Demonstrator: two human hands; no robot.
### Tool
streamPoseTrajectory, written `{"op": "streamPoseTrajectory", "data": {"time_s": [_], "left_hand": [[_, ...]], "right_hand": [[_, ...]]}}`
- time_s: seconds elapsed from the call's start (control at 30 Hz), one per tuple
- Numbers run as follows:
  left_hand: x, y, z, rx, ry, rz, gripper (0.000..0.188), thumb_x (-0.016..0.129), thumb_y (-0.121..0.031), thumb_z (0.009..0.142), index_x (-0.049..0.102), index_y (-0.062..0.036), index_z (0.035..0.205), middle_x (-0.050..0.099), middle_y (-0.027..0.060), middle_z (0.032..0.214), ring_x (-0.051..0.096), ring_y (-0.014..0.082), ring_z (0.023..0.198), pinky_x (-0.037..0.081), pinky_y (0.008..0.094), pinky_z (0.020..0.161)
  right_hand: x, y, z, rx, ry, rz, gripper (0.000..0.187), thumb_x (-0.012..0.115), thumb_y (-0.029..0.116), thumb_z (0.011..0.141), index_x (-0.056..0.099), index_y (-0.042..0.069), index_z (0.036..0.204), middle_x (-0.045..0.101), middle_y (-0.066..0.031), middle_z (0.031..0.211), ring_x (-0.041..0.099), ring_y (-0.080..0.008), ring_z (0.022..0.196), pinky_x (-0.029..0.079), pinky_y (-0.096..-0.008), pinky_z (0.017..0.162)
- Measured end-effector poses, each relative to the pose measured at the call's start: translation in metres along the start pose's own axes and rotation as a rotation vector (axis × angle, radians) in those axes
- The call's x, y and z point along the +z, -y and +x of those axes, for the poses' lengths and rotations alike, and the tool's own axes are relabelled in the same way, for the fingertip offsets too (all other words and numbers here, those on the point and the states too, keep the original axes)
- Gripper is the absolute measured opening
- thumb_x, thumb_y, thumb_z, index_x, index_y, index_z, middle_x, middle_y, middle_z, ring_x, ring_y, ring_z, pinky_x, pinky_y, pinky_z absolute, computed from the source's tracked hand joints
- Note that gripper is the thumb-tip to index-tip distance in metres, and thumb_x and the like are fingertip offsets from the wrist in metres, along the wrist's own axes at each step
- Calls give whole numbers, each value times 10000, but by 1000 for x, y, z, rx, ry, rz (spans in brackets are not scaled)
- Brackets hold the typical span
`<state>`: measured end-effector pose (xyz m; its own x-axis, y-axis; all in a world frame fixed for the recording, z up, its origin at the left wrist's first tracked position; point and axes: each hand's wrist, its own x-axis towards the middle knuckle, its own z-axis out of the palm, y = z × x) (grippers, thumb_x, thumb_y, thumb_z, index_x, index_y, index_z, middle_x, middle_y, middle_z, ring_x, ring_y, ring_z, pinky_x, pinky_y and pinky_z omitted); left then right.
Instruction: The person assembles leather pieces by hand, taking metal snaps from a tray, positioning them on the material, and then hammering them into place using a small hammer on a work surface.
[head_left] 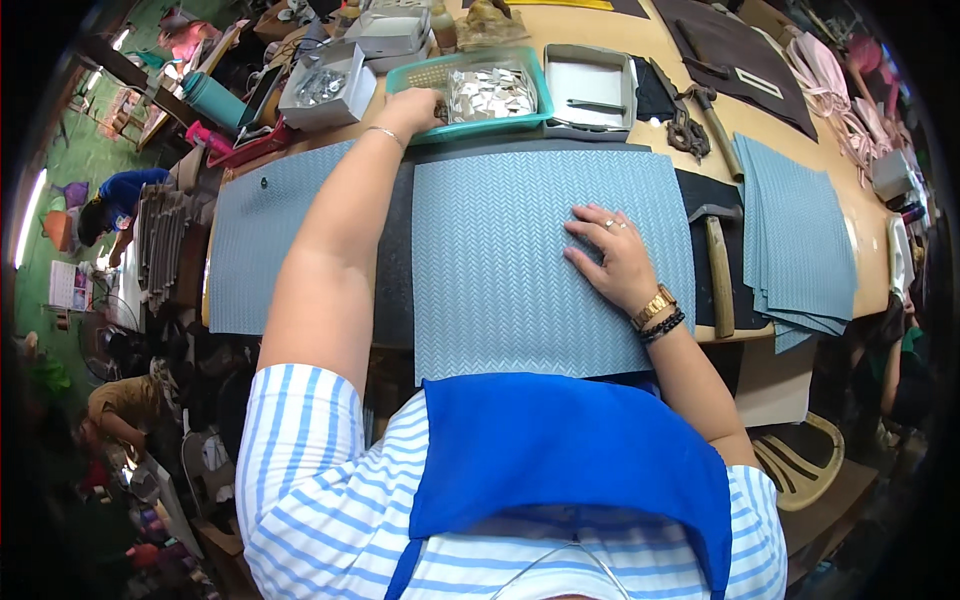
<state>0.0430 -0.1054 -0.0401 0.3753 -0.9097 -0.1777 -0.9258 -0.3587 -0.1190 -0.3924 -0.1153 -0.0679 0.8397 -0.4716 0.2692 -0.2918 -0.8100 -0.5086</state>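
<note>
At twelve o'clock, the left hand (412, 108) reached into the teal tray (478, 60), fingers hidden; the right hand (612, 255) lay spread, holding nothing, on the blue sheet (500, 270).

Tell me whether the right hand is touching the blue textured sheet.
Touching. The head view shows the right hand lying palm down, fingers spread, flat on the blue textured sheet.

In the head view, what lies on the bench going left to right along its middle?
Left blue-grey textured sheet → middle textured sheet, with the right hand flat on it → hammer → stack of blue-grey sheets.
</note>
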Motion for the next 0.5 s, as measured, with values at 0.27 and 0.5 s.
{"op": "streamPoseTrajectory", "data": {"time_s": [0.27, 0.5], "left_hand": [[6, 30, -32, -38, -312, -377, 414, 743, -353, 934, 681, 13, 1117, 743, 221, 1073, 704, 399, 1021, 540, 465, 878], [4, 32, -35, -127, -284, -391, 459, 701, -440, 954, 767, 14, 979, 737, 234, 862, 721, 403, 880, 550, 469, 815]], "right_hand": [[5, -1, 2, -21, -11, 50, 334, 740, 290, 940, 722, 132, 1233, 651, -79, 1398, 541, -293, 1381, 345, -548, 1193], [3, 2, 2, -26, -20, 45, 308, 744, 280, 936, 730, 130, 1205, 660, -77, 1389, 542, -282, 1382, 348, -548, 1192]]}}
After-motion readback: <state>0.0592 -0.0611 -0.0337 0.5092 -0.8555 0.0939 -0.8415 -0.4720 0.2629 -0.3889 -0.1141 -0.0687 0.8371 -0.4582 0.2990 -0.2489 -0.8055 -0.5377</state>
